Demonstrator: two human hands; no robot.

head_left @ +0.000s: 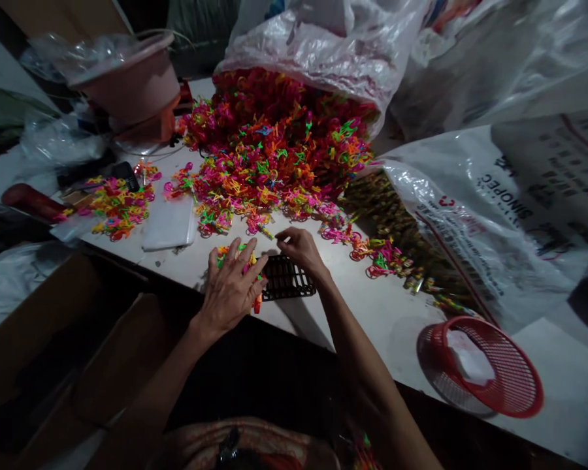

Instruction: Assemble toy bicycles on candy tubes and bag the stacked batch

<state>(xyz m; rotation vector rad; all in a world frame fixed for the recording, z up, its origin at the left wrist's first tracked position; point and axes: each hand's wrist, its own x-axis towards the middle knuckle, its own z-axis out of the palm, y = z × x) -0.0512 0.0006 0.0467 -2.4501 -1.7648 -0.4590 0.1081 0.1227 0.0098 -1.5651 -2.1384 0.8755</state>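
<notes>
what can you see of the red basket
The red basket is round, with an openwork mesh wall and a solid-looking rim, apparently plastic. It seems upright, at the right on the white table, near its front edge. Something white and folded-looking lies inside. The left hand and right hand are both well away from it.

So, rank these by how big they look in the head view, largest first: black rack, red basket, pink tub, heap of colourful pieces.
1. Heap of colourful pieces
2. Red basket and pink tub: too alike to rank, the basket being nearer
3. Black rack, partly covered
</notes>
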